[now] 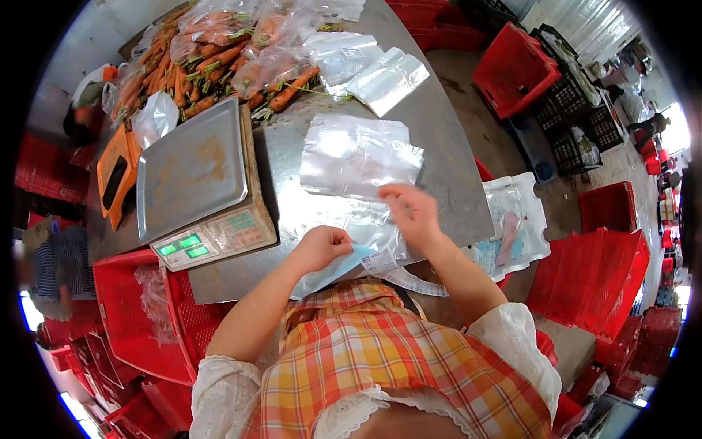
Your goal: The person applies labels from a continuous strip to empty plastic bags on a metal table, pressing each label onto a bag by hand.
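My left hand (319, 250) pinches the edge of a light blue backing strip (333, 272) at the table's front edge. From it a curling strip of white printed labels (406, 279) hangs to the right. My right hand (413, 216) is raised just above the table with thumb and fingers pressed together; whatever they may hold is too small to make out. Under both hands lies a clear plastic bag (329, 212). Beyond it a stack of flat clear bags (358, 150) rests on the metal table (457, 183).
A weighing scale (194, 172) with lit green displays stands at left, beside an orange device (117, 175). Carrots (212, 66), some bagged, are heaped at the back near more flat bags (387, 77). Red crates (139, 307) and a white bin (523, 219) flank the table.
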Demonstrator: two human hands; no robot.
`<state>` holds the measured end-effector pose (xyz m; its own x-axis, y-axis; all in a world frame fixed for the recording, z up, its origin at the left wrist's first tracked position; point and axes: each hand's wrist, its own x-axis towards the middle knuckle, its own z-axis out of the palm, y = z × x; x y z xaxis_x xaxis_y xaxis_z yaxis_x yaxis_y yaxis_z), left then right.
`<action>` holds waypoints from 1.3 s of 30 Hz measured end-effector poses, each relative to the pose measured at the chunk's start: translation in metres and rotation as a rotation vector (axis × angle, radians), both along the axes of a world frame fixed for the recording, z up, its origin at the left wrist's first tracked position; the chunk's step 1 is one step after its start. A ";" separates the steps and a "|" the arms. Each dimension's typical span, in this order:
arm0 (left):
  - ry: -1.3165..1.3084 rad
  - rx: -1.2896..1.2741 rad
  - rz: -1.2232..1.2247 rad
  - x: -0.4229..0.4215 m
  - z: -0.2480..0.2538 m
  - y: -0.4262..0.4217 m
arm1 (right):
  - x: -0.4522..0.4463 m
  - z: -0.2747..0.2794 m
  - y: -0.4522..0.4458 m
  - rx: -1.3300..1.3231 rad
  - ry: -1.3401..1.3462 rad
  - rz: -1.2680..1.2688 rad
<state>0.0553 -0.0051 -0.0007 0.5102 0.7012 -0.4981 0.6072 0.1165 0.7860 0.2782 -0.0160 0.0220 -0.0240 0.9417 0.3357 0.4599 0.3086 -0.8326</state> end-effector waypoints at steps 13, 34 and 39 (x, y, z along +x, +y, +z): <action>0.295 0.105 0.167 -0.003 -0.057 0.030 | -0.010 -0.067 -0.015 -0.639 0.126 0.210; 0.030 0.196 0.013 -0.020 0.008 -0.020 | 0.000 -0.033 0.028 -0.072 -0.036 -0.185; 0.185 0.256 0.152 -0.009 -0.032 0.014 | -0.008 -0.001 0.004 0.231 -0.024 -0.112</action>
